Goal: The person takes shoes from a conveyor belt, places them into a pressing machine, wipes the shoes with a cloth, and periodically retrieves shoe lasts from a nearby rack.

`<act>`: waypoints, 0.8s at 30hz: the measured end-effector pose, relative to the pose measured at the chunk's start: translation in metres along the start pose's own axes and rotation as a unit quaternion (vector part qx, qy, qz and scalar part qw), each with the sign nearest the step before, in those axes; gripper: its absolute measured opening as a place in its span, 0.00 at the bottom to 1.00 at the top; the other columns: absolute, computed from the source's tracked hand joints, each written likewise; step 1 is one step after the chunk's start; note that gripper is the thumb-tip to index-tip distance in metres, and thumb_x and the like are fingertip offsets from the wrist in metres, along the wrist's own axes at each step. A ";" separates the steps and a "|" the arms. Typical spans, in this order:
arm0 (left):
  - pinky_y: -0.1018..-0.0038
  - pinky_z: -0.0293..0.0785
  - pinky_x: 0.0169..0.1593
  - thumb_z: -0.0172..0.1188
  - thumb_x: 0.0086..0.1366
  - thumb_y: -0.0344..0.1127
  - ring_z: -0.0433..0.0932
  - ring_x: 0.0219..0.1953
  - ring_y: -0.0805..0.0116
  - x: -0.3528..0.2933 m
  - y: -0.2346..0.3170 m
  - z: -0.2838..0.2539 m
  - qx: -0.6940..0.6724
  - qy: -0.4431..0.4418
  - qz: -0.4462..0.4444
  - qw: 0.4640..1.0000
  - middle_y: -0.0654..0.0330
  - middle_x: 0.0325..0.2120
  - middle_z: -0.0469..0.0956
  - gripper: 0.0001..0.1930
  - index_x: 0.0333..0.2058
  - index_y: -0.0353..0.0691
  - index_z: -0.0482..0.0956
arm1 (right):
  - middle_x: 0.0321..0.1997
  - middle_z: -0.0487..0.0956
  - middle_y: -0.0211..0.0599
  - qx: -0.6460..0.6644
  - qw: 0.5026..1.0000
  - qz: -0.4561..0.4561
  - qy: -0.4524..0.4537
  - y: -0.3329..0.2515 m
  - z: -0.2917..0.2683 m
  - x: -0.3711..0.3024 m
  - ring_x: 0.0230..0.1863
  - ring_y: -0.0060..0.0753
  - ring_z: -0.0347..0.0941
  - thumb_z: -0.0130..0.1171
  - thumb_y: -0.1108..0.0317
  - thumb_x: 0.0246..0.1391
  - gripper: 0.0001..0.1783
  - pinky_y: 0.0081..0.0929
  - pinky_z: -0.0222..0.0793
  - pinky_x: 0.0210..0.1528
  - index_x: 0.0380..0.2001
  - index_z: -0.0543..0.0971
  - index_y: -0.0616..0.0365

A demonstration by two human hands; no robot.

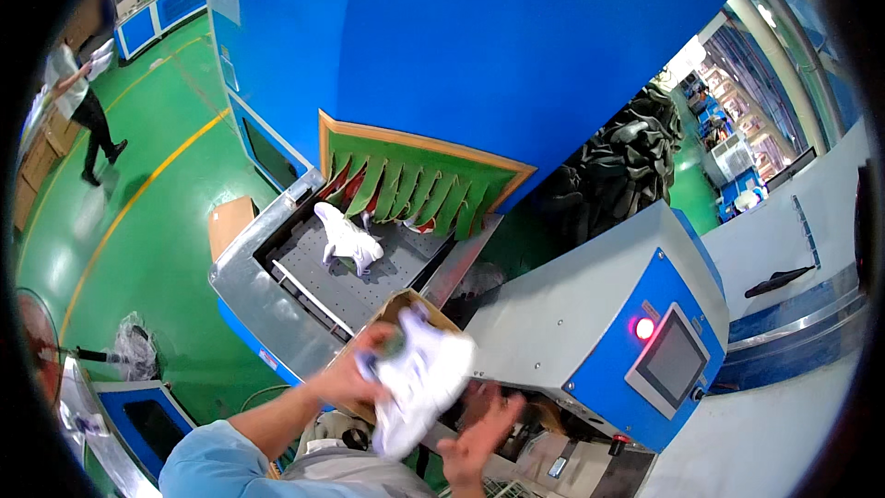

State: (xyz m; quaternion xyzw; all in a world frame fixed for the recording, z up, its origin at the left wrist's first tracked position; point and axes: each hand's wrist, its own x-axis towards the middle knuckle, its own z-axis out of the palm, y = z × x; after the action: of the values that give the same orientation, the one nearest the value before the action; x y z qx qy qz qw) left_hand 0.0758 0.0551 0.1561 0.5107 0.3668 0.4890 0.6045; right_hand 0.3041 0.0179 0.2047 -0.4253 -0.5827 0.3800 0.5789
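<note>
Evidently the white low-cut sports shoe with its soft fabric upper [419,378] is a light thing: it sits in the air between two hands with no sign of strain, just in front of the grey and blue metal machine with a small touch screen [590,332]. Its upper looks pliable and would give under a squeeze, while the sole should be the stiffer part, so the firm places to take it are the heel end and the sole edge. It does not look fragile or slippery.

The left hand [355,373] grips the end of the shoe farther from the machine, fingers curled close around it. The right hand [479,429] is below the shoe, palm up and fingers spread fairly wide; the motion blur there makes it hard to say whether they touch the sole or sit just under it.

Beyond the shoe, away from the person, a second white shoe [348,238] rests on the perforated grey conveyor bed [369,267], near the green strip curtain [415,189] of the blue tunnel housing [479,46].
</note>
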 end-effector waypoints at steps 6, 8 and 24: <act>0.66 0.66 0.52 0.78 0.42 0.50 0.68 0.47 0.60 -0.044 -0.002 0.136 0.162 0.107 -0.023 0.981 0.50 0.45 0.65 0.45 0.51 0.35 0.59 | 0.68 0.55 0.45 0.165 0.958 0.233 -0.003 -0.010 -0.059 -0.043 0.67 0.46 0.56 0.66 0.68 0.36 0.62 0.40 0.53 0.67 0.71 0.38 0.56; 0.63 0.69 0.42 0.73 0.48 0.54 0.70 0.38 0.53 -0.038 -0.012 0.152 0.244 0.102 0.049 0.963 0.49 0.37 0.64 0.36 0.42 0.34 0.64 | 0.69 0.51 0.43 0.099 0.971 0.215 -0.022 -0.022 -0.075 -0.048 0.65 0.44 0.56 0.66 0.76 0.34 0.66 0.39 0.54 0.66 0.71 0.33 0.54; 0.66 0.74 0.34 0.51 0.67 0.47 0.79 0.27 0.63 -0.086 -0.061 0.218 0.175 -0.095 -0.284 0.938 0.51 0.25 0.79 0.20 0.34 0.31 0.75 | 0.56 0.73 0.44 0.451 0.796 0.340 0.216 0.003 -0.220 -0.182 0.56 0.40 0.71 0.59 0.65 0.43 0.40 0.37 0.67 0.60 0.62 0.63 0.61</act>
State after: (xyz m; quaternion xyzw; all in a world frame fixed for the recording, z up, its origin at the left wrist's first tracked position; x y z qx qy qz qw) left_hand 0.2732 -0.0846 0.1373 0.5273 0.5175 0.1743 0.6510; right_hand 0.5177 -0.1622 0.1470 -0.3578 -0.0224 0.6706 0.6494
